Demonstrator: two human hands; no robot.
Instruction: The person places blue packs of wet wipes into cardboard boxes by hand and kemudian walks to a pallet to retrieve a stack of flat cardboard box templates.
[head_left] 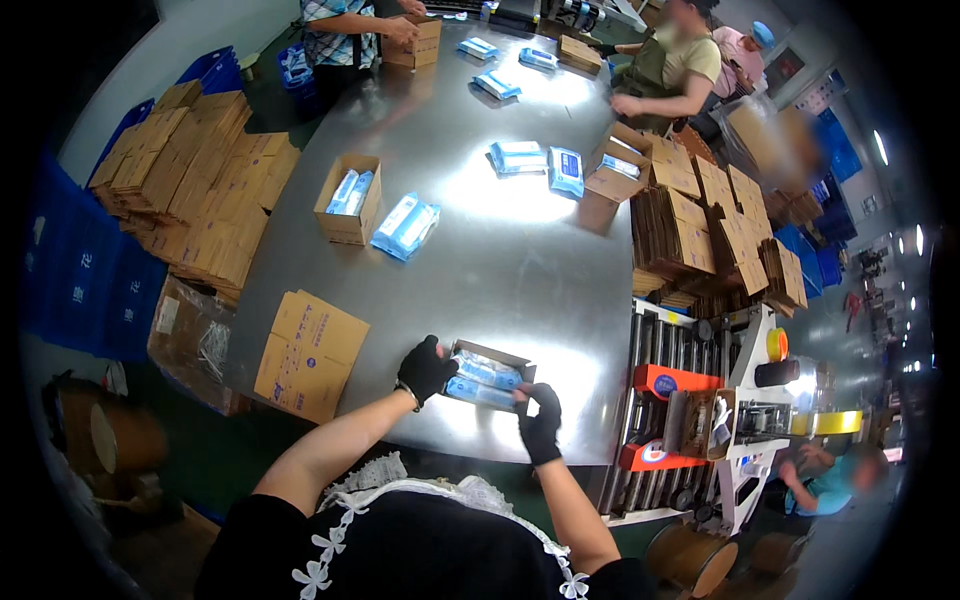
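In front of me on the metal table stands an open cardboard box (531, 371) holding blue-and-white wipes packs (485, 385), laid side by side. My left hand (428, 370), in a black fingerless glove, is closed at the box's left side, with fingertips at its rim. My right hand (541, 422), gloved the same way, has its fingers bent and pressed at the box's near right corner, beside the pack ends. The exact hold of both thumbs is partly hidden. Left of the box lies a flattened carton (311, 355).
Farther up the table (480, 280) are another box of packs (348, 225), a loose wipes pack (406, 227) and a third box (618, 165). Carton stacks (690, 225) and a roller conveyor with a taping machine (665, 385) stand right. Co-workers work at the far end.
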